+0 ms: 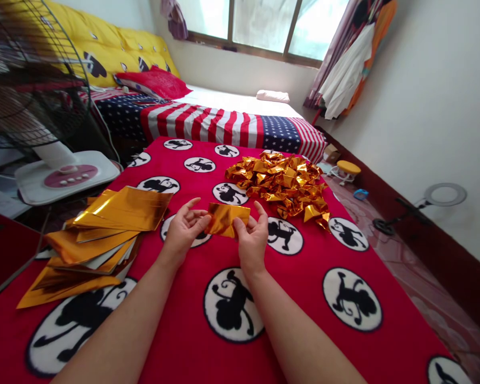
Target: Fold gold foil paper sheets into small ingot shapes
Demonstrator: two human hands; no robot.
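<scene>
A small rectangular sheet of gold foil paper [223,220] is held up between both hands over the red cloth. My left hand [185,226] pinches its left edge between thumb and fingers. On the other side, my right hand [253,237] has its thumb on the front of the sheet near the right edge, fingers behind. To the left lies a loose stack of flat gold foil sheets [120,210], fanned unevenly. Beyond my right hand spreads a heap of folded gold foil pieces [280,181].
The red cloth [304,298] with black-and-white round figures covers the table. A fan [68,173] stands at the left edge. Behind is a bed [208,120] with a red pillow [156,82]. Along the right wall are a yellow stool [348,167] and a ring light [446,194].
</scene>
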